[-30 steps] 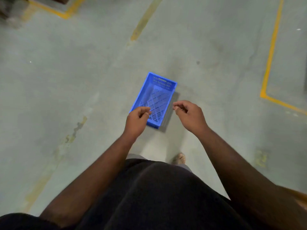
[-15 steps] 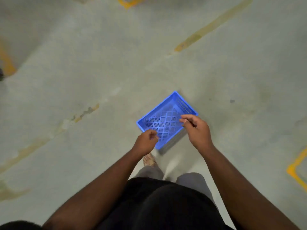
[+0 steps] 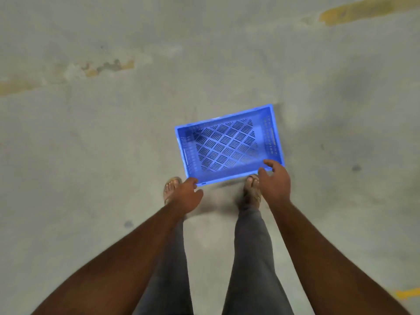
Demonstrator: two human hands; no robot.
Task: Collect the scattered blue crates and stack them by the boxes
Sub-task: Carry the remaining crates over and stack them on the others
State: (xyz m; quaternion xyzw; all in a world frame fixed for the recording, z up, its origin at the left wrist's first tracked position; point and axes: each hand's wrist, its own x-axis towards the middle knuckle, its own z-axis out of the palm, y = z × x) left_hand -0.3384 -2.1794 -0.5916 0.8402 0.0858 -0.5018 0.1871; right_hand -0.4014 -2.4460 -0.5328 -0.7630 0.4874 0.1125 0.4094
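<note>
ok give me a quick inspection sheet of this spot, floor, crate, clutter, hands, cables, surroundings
surface: grey concrete floor, stained, with worn yellow paint marks.
job's things: one blue crate, upright, empty, slatted bottom, standing on the floor just ahead of the person's feet. No other crates or boxes in view.
clutter: nothing seen.
grippers: left hand reaches toward the crate's near left corner, fingers loosely curled, no grip seen. Right hand is at the near right corner, fingers spread over the rim; contact cannot be told.
cables: nothing seen.
surroundings: the person's grey trouser legs and sandalled feet; a small yellow mark at lower right.
</note>
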